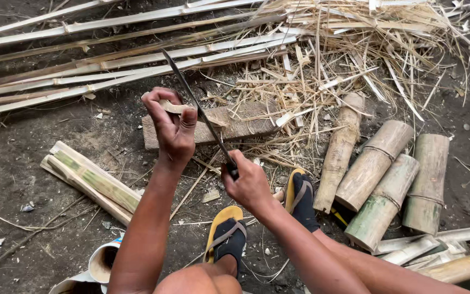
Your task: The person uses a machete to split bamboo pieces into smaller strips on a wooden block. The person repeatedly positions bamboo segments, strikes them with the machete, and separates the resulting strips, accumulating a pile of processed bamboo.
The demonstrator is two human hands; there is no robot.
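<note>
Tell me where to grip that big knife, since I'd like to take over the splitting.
Grip the knife by its handle, at the near end inside the right hand. Come from the near side, low, behind that end: the long thin blade slants up and away past the left hand, so every other part is bare blade.

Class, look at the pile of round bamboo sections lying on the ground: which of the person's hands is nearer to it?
The right hand, gripping the long knife, is nearer the bamboo sections, which lie to its right. The left hand, holding a small bamboo piece, is farther away.
</note>
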